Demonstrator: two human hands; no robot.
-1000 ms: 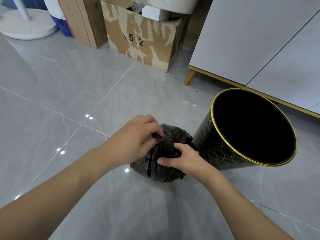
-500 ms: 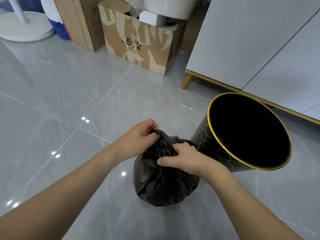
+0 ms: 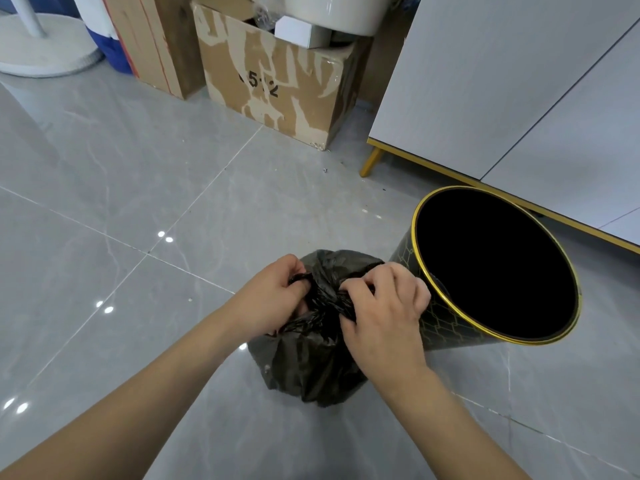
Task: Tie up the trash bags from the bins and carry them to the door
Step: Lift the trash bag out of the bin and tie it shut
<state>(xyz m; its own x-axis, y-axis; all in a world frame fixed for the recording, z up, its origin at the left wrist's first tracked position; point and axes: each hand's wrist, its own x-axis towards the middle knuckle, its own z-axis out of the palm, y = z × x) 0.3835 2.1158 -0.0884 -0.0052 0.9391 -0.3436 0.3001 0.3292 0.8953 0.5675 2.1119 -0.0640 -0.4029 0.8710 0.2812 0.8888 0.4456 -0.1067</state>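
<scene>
A black trash bag (image 3: 311, 365) sits on the grey tiled floor just left of a black bin (image 3: 443, 320) with a gold rim and no liner inside. My left hand (image 3: 273, 299) pinches a twisted strip of the bag's gathered top. My right hand (image 3: 384, 306) grips the bunched plastic on the other side, fingers curled into it. The bag's neck is drawn together between both hands; whether a knot has formed is hidden by the fingers.
A grey cabinet (image 3: 519, 98) on gold legs stands right behind the bin. A taped cardboard box (image 3: 277, 81) and a wooden panel (image 3: 152, 39) stand at the back, with a white round fan base (image 3: 45, 46) at far left. Bare floor tiles lie to the left.
Both hands have shifted on the bag's top: the right hand moved from lying over the bag to gripping the bunched plastic, and the neck is pulled tighter between the hands.
</scene>
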